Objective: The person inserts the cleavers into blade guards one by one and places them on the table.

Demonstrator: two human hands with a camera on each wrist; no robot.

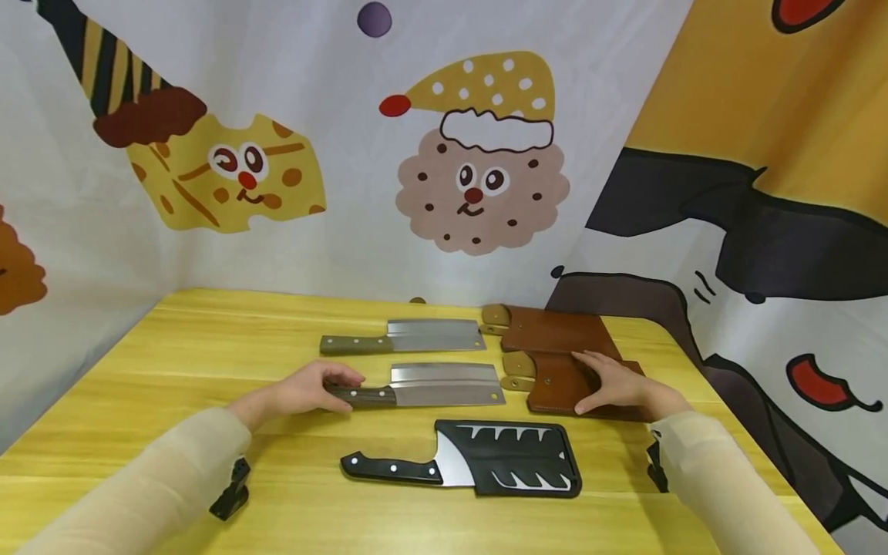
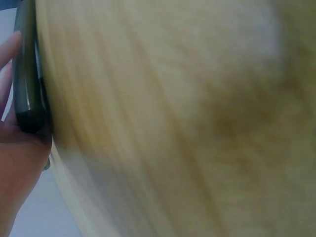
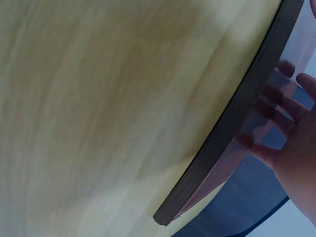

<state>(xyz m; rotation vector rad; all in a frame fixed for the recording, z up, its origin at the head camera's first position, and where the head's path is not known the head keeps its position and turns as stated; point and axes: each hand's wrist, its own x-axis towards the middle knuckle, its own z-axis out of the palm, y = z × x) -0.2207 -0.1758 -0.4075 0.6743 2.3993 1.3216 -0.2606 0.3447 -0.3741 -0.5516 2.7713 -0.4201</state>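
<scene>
Cream sleeves (image 1: pixel 159 462) come in from both lower corners of the frame, the cloth soft and creased at the cuffs. Left hand (image 1: pixel 315 387), centre-left of frame: thumb on the near side and fingers on the far side, grasping the dark-handled cleaver (image 1: pixel 444 385) by its butt end; cleaver lies flat at frame centre. Grip presumably sits far back to keep skin off the blade. Right hand (image 1: pixel 613 385), right of centre: fingers spread, gripping nothing, laid over the near leather sheath (image 1: pixel 555 381), perhaps to steady it. Right wrist view shows fingertips mirrored in its glossy face; contact of every finger cannot be told.

Layout: handles point left, sheath straps face the blade tips; likely each blade is paired with its cover. Second, olive-handled cleaver (image 1: pixel 433 337) lies above, beside the far leather sheath (image 1: pixel 548 327); the two sheaths overlap or touch.

Materials: blades rectangular, brushed grey steel, a hole near one tip corner; handles riveted. Sheaths smooth reddish-brown, tan snap straps. Lower centre: black-handled cleaver (image 1: pixel 454 462), curved grip, its blade mostly inside a black guard (image 1: pixel 513 455) with toothlike pale cut-outs, probably plastic. Table (image 1: pixel 208 331) yellow, wood-grained.
</scene>
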